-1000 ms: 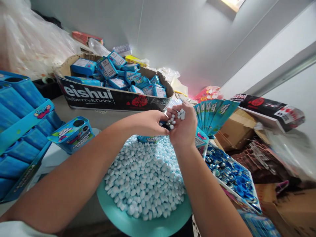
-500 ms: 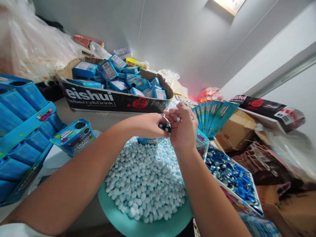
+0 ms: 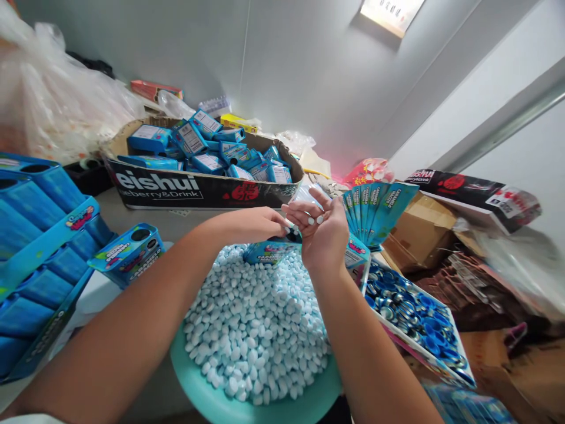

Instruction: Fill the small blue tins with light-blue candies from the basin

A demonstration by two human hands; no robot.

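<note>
In the head view my left hand is closed at the top of a blue candy box, its fingertips beside the box's dark opening. The box lies tilted over the far side of a heap of pale candies, which fills a teal bowl. Turned palm up next to the opening, my right hand is cupped with a few white candies on its fingers. The left fingers are partly hidden.
Behind, a black cardboard tray holds several blue boxes. Stacked blue boxes and one upright box stand left. To the right are fanned blue cards and a tray of blue caps.
My right hand has opened somewhat, its fingers spreading and showing candies. The blue box shows more beneath my left hand, whose fingers have shifted slightly at the opening. The view has tilted slightly.
</note>
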